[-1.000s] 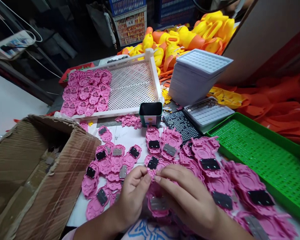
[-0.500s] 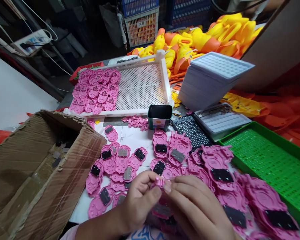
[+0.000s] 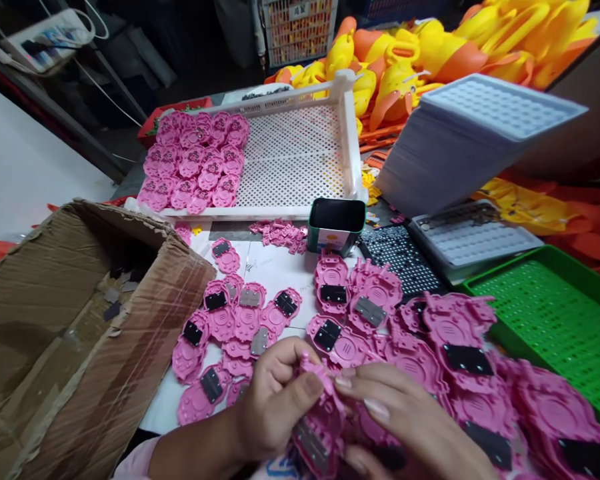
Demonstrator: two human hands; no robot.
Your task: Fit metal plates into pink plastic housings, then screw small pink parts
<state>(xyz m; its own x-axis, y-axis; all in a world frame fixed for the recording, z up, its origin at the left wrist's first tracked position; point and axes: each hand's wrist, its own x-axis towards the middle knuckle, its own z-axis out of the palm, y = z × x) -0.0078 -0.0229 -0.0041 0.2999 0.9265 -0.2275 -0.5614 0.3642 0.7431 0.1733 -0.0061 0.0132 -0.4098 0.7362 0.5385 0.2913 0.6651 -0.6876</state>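
Note:
My left hand [image 3: 283, 400] is closed around a pink plastic casing [image 3: 325, 407], its thumb pressed on the upper part. The casing is tilted upright, and a grey plate with small metal dots shows near its lower end. At the casing's right edge, my right hand [image 3: 405, 417] grips with its fingertips, the thumb low and partly hidden. Around both hands lie similar pink casings [image 3: 410, 363], some carrying black plates [image 3: 467, 360] and others grey ones. More casings [image 3: 220, 313] are spread out left of my left hand.
A cardboard box [image 3: 190, 257] stands at left. Behind are a white mesh tray [image 3: 290, 160] partly filled with pink casings, a dark green cup [image 3: 337, 233] and small pink parts [image 3: 280, 237]. Stacked white trays [image 3: 445, 140], a green tray [image 3: 555, 313] and yellow duck-like pieces [image 3: 405, 80] are on the right.
The casing has been tipped up, so more of it and its grey plate now show. My right fingertips have shifted slightly down its right side. The view has moved lower and closer.

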